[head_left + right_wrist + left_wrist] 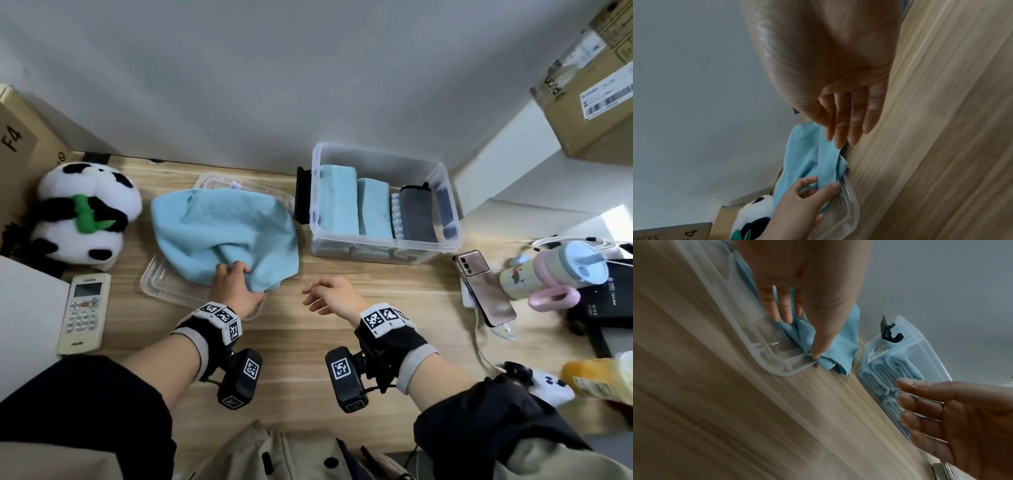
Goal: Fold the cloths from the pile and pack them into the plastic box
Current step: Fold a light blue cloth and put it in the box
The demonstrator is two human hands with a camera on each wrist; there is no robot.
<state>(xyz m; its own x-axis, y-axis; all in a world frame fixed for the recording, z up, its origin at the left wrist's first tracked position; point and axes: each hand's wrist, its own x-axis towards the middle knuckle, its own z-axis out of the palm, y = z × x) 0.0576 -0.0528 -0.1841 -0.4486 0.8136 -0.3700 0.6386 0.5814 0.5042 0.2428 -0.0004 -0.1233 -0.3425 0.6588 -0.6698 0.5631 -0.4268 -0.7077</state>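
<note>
A crumpled light blue cloth lies on a clear plastic lid left of centre on the wooden table. My left hand grips the cloth's near edge; the left wrist view shows thumb and fingers pinching a fold of the cloth at the lid's corner. My right hand hovers empty over the table, fingers relaxed, just right of the cloth. The clear plastic box stands at the back right, holding upright folded blue cloths and a dark grey one.
A panda plush and a remote control sit to the left. A phone, a tumbler, cables and a white game controller crowd the right side. Cardboard boxes stand at both far corners.
</note>
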